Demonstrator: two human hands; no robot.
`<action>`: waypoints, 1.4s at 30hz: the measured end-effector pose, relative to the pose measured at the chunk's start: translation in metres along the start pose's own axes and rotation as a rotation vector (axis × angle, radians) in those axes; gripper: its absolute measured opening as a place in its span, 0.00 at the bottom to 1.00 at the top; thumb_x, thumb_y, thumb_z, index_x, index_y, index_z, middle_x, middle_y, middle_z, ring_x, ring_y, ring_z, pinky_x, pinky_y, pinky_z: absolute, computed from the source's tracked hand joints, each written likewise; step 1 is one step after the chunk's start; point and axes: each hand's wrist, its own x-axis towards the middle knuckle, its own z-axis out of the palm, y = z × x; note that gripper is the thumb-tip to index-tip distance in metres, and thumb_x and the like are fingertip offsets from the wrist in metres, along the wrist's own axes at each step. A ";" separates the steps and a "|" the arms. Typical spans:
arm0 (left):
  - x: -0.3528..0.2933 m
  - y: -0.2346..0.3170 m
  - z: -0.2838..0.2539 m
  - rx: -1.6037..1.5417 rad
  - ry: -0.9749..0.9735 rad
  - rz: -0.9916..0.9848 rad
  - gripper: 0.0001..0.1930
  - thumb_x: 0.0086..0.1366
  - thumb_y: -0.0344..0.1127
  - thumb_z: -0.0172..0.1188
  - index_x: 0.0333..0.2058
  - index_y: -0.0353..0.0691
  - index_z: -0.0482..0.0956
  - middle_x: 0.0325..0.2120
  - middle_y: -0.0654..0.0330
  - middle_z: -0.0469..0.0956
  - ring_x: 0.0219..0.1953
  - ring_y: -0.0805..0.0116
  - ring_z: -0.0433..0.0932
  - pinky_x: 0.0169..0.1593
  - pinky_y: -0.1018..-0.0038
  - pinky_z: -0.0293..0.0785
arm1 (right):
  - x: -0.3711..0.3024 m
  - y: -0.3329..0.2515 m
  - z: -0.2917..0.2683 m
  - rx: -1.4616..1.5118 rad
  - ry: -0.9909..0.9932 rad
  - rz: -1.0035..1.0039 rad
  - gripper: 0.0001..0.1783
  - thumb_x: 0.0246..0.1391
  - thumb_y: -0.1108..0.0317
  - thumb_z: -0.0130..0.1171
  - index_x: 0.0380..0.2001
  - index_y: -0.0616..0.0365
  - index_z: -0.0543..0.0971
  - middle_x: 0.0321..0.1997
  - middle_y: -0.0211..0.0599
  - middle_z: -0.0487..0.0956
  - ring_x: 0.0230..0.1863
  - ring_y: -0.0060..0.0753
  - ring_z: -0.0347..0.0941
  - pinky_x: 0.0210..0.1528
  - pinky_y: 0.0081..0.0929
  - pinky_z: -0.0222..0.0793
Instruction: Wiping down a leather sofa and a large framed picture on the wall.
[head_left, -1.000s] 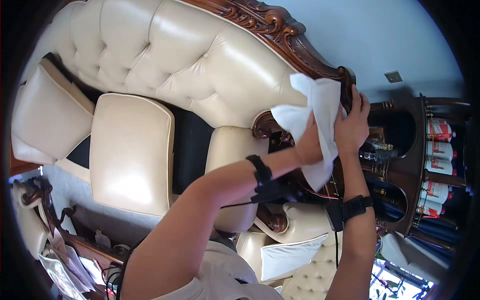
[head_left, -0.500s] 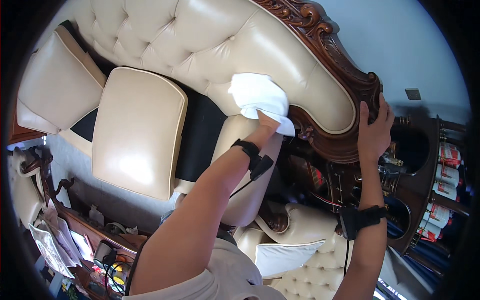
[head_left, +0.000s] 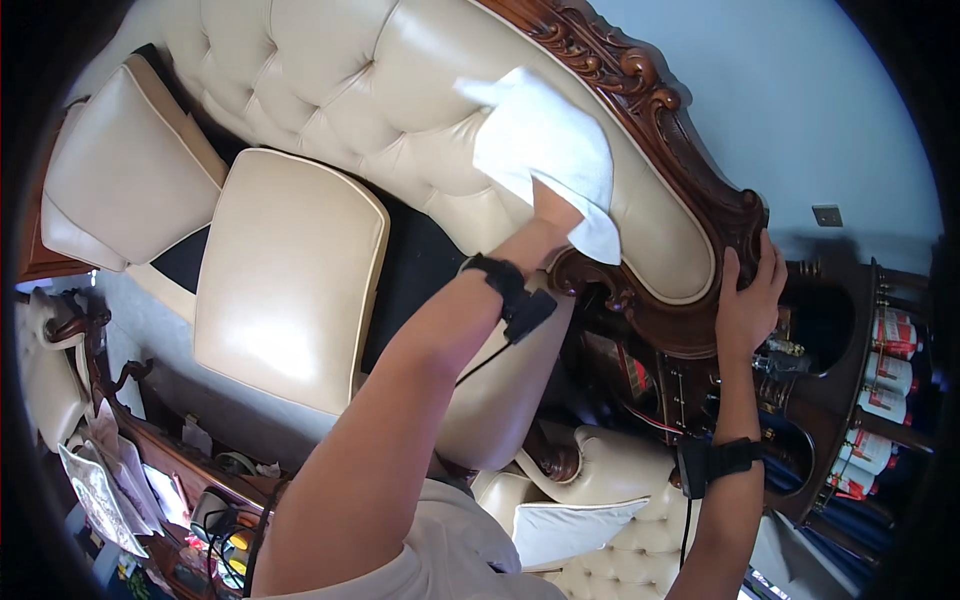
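A white cloth [head_left: 560,135] lies against the tufted cream leather backrest [head_left: 420,60] of a sofa. My left hand [head_left: 556,208] holds it there, its fingers covered by the fabric and only the wrist side showing. At the right end of the backrest, my right hand [head_left: 750,305] grips the carved dark wooden frame [head_left: 690,150], thumb on the near side and fingers over the outer edge. Each forearm wears a black strap with a small device and cable.
Loose seat cushions [head_left: 290,275] stand tilted on the black sofa base [head_left: 415,260]. A dark wooden cabinet [head_left: 850,400] with several red-and-white containers is at the right. At lower left is a cluttered wooden table [head_left: 225,475]; below me, another tufted cream seat [head_left: 620,560] bears a pale cushion.
My left hand has slid the cloth upward and slightly right over the backrest, and the cloth has spread out more. The right hand keeps its place on the frame; the view has shifted slightly.
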 end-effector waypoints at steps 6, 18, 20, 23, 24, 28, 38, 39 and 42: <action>0.095 -0.020 -0.083 0.005 0.041 0.188 0.34 0.65 0.54 0.47 0.64 0.40 0.60 0.63 0.53 0.63 0.67 0.52 0.55 0.71 0.57 0.37 | -0.001 0.016 -0.014 -0.023 0.011 0.013 0.29 0.59 0.47 0.55 0.62 0.38 0.68 0.63 0.43 0.67 0.56 0.53 0.72 0.47 0.45 0.75; 0.296 -0.162 -0.300 0.656 0.549 0.411 0.35 0.63 0.59 0.50 0.64 0.46 0.63 0.63 0.55 0.64 0.68 0.55 0.55 0.71 0.61 0.42 | 0.003 0.003 -0.010 0.065 0.017 -0.007 0.28 0.59 0.54 0.57 0.62 0.42 0.68 0.63 0.40 0.67 0.57 0.52 0.71 0.48 0.44 0.75; 0.305 -0.153 -0.298 0.817 0.444 0.262 0.35 0.63 0.59 0.50 0.64 0.46 0.63 0.64 0.55 0.63 0.68 0.55 0.55 0.71 0.61 0.43 | 0.003 0.010 -0.011 0.022 0.002 0.001 0.28 0.58 0.54 0.57 0.62 0.42 0.68 0.63 0.40 0.67 0.58 0.52 0.71 0.48 0.44 0.75; 0.310 -0.143 -0.282 0.915 0.349 0.159 0.36 0.64 0.58 0.50 0.66 0.47 0.60 0.66 0.54 0.60 0.68 0.55 0.55 0.70 0.62 0.47 | 0.005 0.013 -0.010 -0.006 0.042 -0.043 0.29 0.58 0.55 0.58 0.62 0.42 0.68 0.63 0.41 0.67 0.58 0.52 0.71 0.49 0.43 0.75; 0.310 -0.145 -0.269 0.692 0.392 0.249 0.35 0.64 0.58 0.49 0.66 0.47 0.59 0.66 0.54 0.59 0.69 0.55 0.54 0.71 0.62 0.46 | 0.005 0.010 -0.011 0.010 0.038 -0.034 0.29 0.57 0.56 0.59 0.62 0.42 0.68 0.63 0.41 0.67 0.58 0.52 0.71 0.49 0.42 0.75; 0.298 -0.114 -0.211 0.573 0.318 0.448 0.34 0.66 0.55 0.47 0.66 0.45 0.59 0.67 0.54 0.57 0.70 0.54 0.50 0.71 0.60 0.42 | 0.003 0.004 -0.006 0.019 -0.004 0.016 0.30 0.56 0.58 0.60 0.62 0.42 0.67 0.63 0.43 0.67 0.58 0.52 0.71 0.49 0.41 0.75; 0.220 0.056 -0.078 0.527 -0.025 0.781 0.21 0.59 0.47 0.51 0.41 0.39 0.82 0.45 0.49 0.78 0.54 0.48 0.70 0.63 0.46 0.53 | 0.006 0.001 -0.010 0.050 0.018 0.016 0.30 0.55 0.58 0.60 0.61 0.43 0.68 0.64 0.43 0.66 0.57 0.53 0.70 0.51 0.43 0.74; 0.216 0.069 -0.067 0.459 -0.138 0.732 0.17 0.58 0.45 0.53 0.35 0.40 0.85 0.40 0.50 0.79 0.50 0.49 0.71 0.63 0.49 0.55 | 0.007 -0.002 -0.010 0.048 0.032 -0.004 0.30 0.55 0.57 0.60 0.61 0.43 0.68 0.64 0.42 0.66 0.57 0.53 0.70 0.51 0.44 0.74; 0.177 0.127 -0.042 0.115 -0.058 0.739 0.12 0.56 0.40 0.56 0.28 0.42 0.85 0.33 0.52 0.80 0.47 0.52 0.73 0.60 0.54 0.61 | 0.001 0.013 -0.012 0.007 0.018 0.032 0.31 0.53 0.55 0.61 0.61 0.43 0.68 0.64 0.42 0.66 0.54 0.54 0.72 0.49 0.44 0.74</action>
